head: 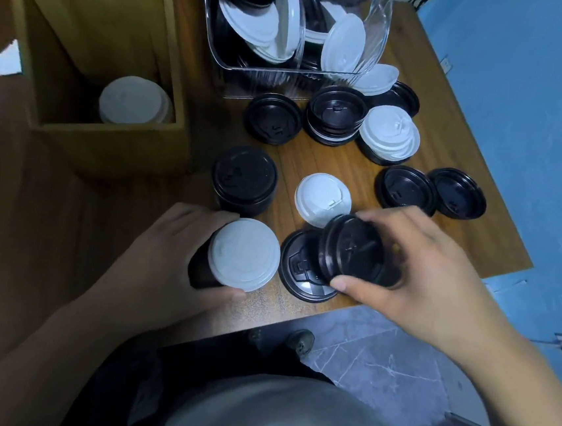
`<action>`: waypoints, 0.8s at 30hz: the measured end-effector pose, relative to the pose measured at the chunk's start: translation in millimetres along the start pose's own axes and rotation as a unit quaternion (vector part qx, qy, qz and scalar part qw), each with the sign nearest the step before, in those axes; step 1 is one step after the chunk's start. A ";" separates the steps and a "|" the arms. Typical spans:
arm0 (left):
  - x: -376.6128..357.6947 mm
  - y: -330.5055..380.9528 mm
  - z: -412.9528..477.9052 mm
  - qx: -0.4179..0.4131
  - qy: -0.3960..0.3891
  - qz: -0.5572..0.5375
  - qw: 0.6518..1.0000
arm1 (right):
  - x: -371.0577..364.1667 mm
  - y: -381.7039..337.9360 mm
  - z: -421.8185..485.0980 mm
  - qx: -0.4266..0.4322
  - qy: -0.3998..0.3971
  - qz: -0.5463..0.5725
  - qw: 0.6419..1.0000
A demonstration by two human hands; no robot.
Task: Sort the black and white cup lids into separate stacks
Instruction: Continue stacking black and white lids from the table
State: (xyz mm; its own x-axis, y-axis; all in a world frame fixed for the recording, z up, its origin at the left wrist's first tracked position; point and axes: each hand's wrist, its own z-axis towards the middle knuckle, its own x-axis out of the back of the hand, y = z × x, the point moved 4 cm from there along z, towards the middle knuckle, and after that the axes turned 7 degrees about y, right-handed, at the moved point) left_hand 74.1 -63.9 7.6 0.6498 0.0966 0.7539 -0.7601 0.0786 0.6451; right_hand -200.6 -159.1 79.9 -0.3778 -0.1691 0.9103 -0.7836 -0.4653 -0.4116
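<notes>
I am gathering black: my right hand [431, 272] grips a tilted stack of black plastic lids [351, 250], lower centre; my left hand [166, 246] holds a white-topped stack [243, 254]. Next, I think, nest them straight.

- We log the table [332, 164]: wood grain, faint sheen.
- black lids [407, 190]: smooth plastic with glossy highlights.
- white lids [322, 196]: plastic, matt to our eye.
- bin [378, 40]: clear ribbed plastic, shiny.
- box [114, 148]: pale bare wood, matt.
</notes>
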 end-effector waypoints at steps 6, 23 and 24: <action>-2.0 0.5 -0.3 -0.026 0.014 -0.004 1.000 | -36.7 -27.4 7.4 0.054 -0.088 -0.106 0.989; 0.9 -0.4 -1.1 -0.035 0.008 -0.017 0.999 | -42.8 -27.2 5.0 0.091 -0.071 -0.065 0.991; 0.8 -0.7 -1.1 -0.035 0.009 -0.016 0.999 | -43.8 -26.7 3.9 0.092 -0.074 -0.061 0.991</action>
State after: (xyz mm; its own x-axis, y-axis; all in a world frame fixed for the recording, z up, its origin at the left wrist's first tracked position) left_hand 75.1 -62.7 7.6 0.6743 0.1098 0.7302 -0.7375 0.1501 0.6585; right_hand -161.2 -142.6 51.1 -0.1996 -0.2211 0.9546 -0.7111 -0.6375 -0.2964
